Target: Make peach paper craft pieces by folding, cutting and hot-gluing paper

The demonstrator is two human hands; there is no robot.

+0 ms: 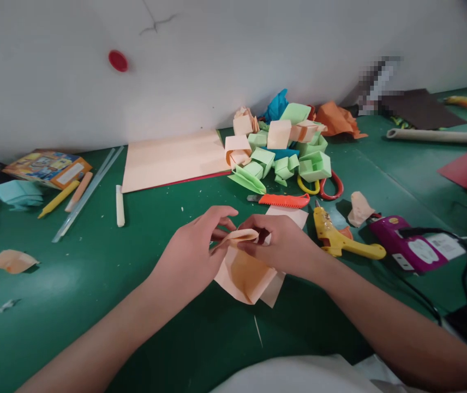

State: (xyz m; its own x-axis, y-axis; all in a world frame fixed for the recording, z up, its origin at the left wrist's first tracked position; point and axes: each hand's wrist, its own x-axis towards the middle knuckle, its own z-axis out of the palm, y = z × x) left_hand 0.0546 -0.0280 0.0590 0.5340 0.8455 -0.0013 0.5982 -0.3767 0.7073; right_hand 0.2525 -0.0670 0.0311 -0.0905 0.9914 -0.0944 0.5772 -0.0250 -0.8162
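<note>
Both of my hands hold one piece of peach paper (245, 273) above the green tabletop. Its upper edge is curled over into a fold between the fingers. My left hand (196, 248) grips the paper's left side, with the index finger arched over the top. My right hand (276, 240) pinches the fold from the right, thumb below and fingers above. Another flat peach sheet (288, 215) lies beneath, partly hidden by the right hand and the held paper. Just beyond the hands lies an orange utility knife (285, 201).
A pile of folded green and peach paper pieces (278, 144) stands by the wall. To the right are a yellow glue gun (335, 234), red-and-yellow-handled scissors (331, 186) and a purple power strip (411, 243) with cords. Leftward lie chalk (119, 206), glue sticks (88, 194) and crayons (59, 199).
</note>
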